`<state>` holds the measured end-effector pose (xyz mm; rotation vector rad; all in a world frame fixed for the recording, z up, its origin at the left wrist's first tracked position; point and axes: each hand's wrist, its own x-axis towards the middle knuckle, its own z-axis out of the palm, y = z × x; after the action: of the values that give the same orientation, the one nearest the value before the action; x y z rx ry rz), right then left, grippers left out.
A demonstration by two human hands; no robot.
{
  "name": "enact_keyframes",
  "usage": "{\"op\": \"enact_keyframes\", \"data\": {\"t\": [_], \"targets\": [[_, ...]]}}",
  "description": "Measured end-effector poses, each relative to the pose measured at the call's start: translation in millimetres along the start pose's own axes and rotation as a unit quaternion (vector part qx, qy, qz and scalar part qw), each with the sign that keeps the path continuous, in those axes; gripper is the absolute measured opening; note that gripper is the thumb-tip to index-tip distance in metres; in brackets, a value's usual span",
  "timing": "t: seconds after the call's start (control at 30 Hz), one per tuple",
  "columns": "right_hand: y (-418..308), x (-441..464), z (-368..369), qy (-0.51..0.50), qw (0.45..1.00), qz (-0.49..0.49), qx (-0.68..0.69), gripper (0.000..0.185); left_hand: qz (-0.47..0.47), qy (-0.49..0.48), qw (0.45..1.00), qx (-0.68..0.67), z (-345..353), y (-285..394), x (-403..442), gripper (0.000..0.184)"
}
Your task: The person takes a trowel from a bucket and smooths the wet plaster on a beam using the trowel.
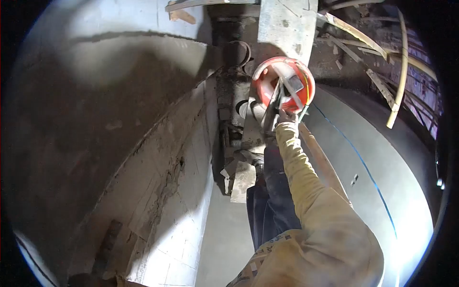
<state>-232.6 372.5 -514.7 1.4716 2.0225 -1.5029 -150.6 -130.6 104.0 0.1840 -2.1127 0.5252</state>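
Note:
My right hand (287,116), at the end of a yellowish sleeve, reaches forward to the near rim of a red bucket (310,91). Its fingers look closed around a long, dark, flat-bladed tool (271,107) that leans at the bucket's left front edge; blur hides the tool's exact kind. Inside the bucket lie a pale strip and a grey block-like piece (294,84), with pale residue around them. The bucket stands on a long pale plank (287,28). Nowhere in the frame does my left hand appear.
A rough ledge (177,186) and a partly plastered wall (81,119) rise on the left. Wooden strips (401,71) stick out at the upper right. A blue line (363,162) crosses the smooth grey surface on the right. Rubble and a short board (244,182) lie near my legs.

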Motion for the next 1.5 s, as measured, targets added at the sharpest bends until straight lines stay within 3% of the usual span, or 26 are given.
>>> {"op": "enact_keyframes", "data": {"t": [0.1,0.17,0.2,0.27,0.3,0.43,0.47,0.53,0.57,0.67,0.73,0.83,0.87,0.9,0.93,1.0,1.03,1.1,1.13,1.2,1.27,1.33,1.4,1.43,1.47,1.5], "targets": [[14,17,4,-0.212,0.969,0.125,0.010,0.034,-0.035,0.013,0.993,-0.108,8,5,1,0.042],[33,46,21,-0.307,0.921,-0.045,-0.234,0.032,-0.111,0.006,0.982,-0.153,7,-25,0,0.035],[28,53,29,-0.321,0.850,-0.151,-0.390,0.030,-0.099,0.009,0.981,-0.164,5,-24,-1,0.033],[-9,46,37,-0.303,0.612,-0.340,-0.647,0.027,-0.071,0.014,0.984,-0.165,15,-10,5,0.033],[-20,51,36,-0.293,0.564,-0.389,-0.667,0.028,-0.056,0.016,0.986,-0.157,17,-29,5,0.033],[-38,88,35,-0.287,0.533,-0.486,-0.631,0.035,-0.012,0.068,0.972,-0.223,41,-10,8,0.025],[-47,86,41,-0.293,0.471,-0.414,-0.722,0.051,0.002,0.079,0.967,-0.244,50,7,13,0.024],[-25,89,55,-0.210,0.486,-0.538,-0.656,0.007,0.026,0.100,0.953,-0.284,65,39,15,0.025],[-33,87,47,-0.250,0.445,-0.482,-0.712,0.031,-0.010,0.111,0.947,-0.302,69,55,12,0.024],[-28,83,37,-0.307,0.264,-0.472,-0.783,0.026,-0.074,0.116,0.931,-0.338,71,81,8,0.023],[-36,54,14,-0.243,0.351,-0.544,-0.723,0.023,-0.063,0.088,0.936,-0.335,66,80,9,0.022],[-23,4,-11,-0.177,0.378,-0.577,-0.702,0.029,0.230,0.121,0.959,-0.111,63,66,-2,0.030],[-16,-9,-17,-0.157,0.379,-0.582,-0.702,0.034,0.132,0.041,0.988,-0.064,39,79,-7,0.033],[-16,-49,-22,-0.132,0.689,-0.465,-0.540,0.038,0.033,-0.055,0.998,0.013,16,93,-12,0.038],[-10,-76,-25,-0.093,0.905,-0.284,-0.303,0.044,-0.044,-0.154,0.982,0.099,-8,106,-17,0.043],[41,-80,-8,-0.095,0.897,-0.388,-0.188,0.049,0.151,-0.124,0.980,0.035,-31,55,-68,0.040],[65,-72,12,-0.058,0.832,-0.486,-0.262,0.051,0.212,-0.111,0.970,0.034,-44,49,-95,0.042],[74,-71,55,-0.104,0.896,-0.344,-0.261,0.054,0.250,-0.133,0.955,0.089,-83,48,-127,0.047],[61,-76,86,-0.178,0.966,-0.091,-0.164,0.054,0.219,-0.135,0.963,0.078,-92,52,-141,0.047],[57,-95,125,-0.279,0.957,-0.025,0.072,0.053,0.080,-0.123,0.988,0.047,-106,76,-171,0.047],[64,-91,183,-0.342,0.931,-0.095,0.088,0.045,0.274,-0.174,0.934,0.151,-129,43,-173,0.050],[70,-85,237,-0.324,0.863,-0.379,0.078,0.043,0.247,-0.156,0.932,0.216,-125,52,-198,0.052],[45,-89,270,-0.175,0.739,-0.650,-0.018,0.042,0.155,-0.167,0.956,0.187,-122,41,-225,0.060],[12,-104,264,-0.314,0.834,-0.448,0.070,0.042,0.144,-0.159,0.950,0.227,-121,29,-239,0.062],[-9,-113,264,-0.430,0.864,-0.214,0.153,0.043,0.080,-0.151,0.970,0.173,-109,34,-251,0.068],[-8,-103,285,-0.413,0.857,-0.272,0.146,0.043,0.052,-0.117,0.983,0.128,-96,39,-261,0.071]]}}
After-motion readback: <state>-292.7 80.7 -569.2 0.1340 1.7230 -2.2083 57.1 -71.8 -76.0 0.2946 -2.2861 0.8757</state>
